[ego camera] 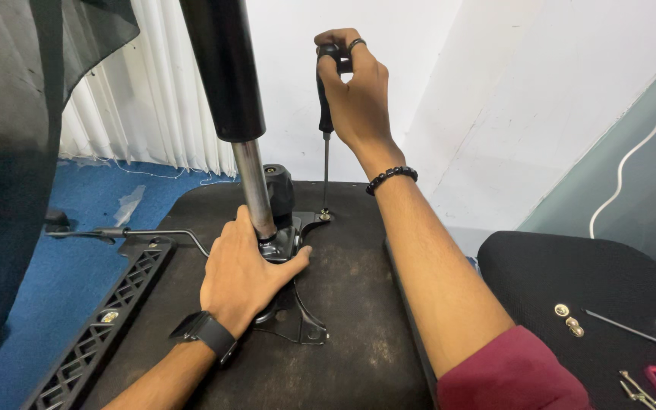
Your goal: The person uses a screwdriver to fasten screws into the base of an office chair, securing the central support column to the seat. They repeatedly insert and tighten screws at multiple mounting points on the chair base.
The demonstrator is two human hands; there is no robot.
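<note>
White wall and pleated blinds (168, 91) stand behind a dark seat underside (358, 304) lying over blue floor (55, 288). My right hand (354, 91) has its fingers (335, 38) curled tight around the screwdriver (325, 114) handle, shaft upright, tip down on a screw (325, 216) at the far corner of the metal plate (298, 228). My left hand (241, 277) lies flat, fingers spread, on that plate, thumb side against the gas column (248, 167). The column crowds the screwdriver's left side; its right side is open. An armrest (108, 311) runs along the seat's left edge, a second cushion (571, 281) with loose screws (571, 319) sits right.
</note>
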